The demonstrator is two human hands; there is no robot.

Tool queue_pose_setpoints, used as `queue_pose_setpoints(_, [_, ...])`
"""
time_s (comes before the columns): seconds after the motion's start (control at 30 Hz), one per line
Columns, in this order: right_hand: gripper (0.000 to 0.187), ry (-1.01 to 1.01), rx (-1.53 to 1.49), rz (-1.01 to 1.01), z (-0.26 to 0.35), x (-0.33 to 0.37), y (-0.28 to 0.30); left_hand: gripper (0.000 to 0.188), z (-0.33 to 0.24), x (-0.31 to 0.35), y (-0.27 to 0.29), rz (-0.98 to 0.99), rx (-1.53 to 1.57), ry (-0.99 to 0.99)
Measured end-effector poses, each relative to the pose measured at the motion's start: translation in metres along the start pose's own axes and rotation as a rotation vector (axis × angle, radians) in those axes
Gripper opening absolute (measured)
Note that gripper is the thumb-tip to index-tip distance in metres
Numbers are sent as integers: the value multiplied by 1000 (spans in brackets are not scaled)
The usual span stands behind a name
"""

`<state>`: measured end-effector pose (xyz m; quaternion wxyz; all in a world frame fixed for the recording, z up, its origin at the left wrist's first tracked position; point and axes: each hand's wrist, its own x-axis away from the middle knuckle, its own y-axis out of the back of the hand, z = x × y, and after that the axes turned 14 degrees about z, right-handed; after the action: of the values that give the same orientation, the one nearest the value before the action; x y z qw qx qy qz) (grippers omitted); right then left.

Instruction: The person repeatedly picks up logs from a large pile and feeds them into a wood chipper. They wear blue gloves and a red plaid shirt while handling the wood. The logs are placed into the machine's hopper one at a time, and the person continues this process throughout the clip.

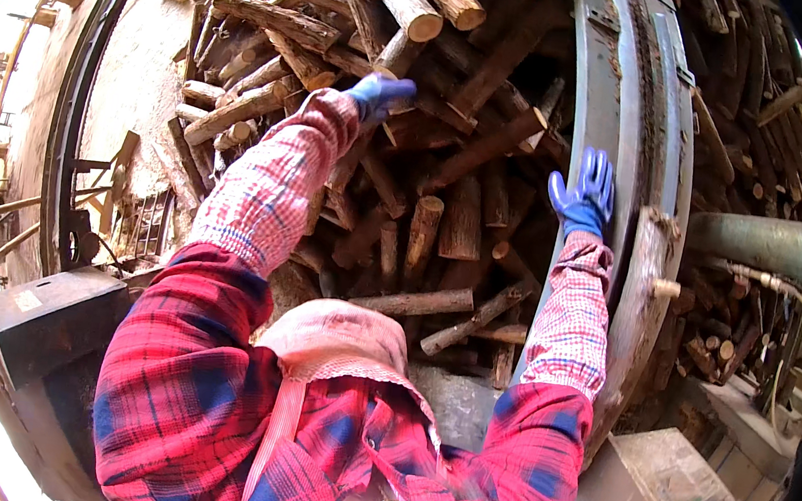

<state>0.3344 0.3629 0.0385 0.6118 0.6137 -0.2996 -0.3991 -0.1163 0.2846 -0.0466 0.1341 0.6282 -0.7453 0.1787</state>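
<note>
My left hand (377, 97), in a blue glove, reaches over a big heap of cut logs (404, 4) with its fingers stretched to the right. Nothing shows in it; its outline is a little blurred. My right hand (586, 192), gloved the same way, lies with fingers spread on the grey metal side rail (589, 94) of a long conveyor. Beside that hand, a thick log (639, 317) with a short branch stub rests lengthwise on the conveyor. Below my left hand, a reddish log (484, 149) slants across the pile.
A dark metal box (52, 315) stands at the left, and a dusty control box (680, 490) with buttons at the lower right. Beyond the conveyor, a thick grey pipe (768, 245) juts in over more stacked logs (721, 346). Several short logs lie near my body.
</note>
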Motion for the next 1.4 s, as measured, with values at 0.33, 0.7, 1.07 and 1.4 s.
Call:
queue_pose_setpoints(0.33, [69, 7, 24, 34, 23, -13, -7, 107, -43, -142, 132, -928, -120, 387])
queue_pose_setpoints(0.7, [68, -64, 75, -1, 1, 8, -8, 52, -11, 16, -11, -122, 1020, -103])
queue_pose_setpoints(1.07, [45, -210, -1586, 611, 238, 90, -7, 69, -7, 308, -186, 162, 1140, -4])
queue_pose_setpoints(1.4, [78, -304, -2088, 685, 257, 190, 64, 57, -14, 347, -219, 450, 571, -27])
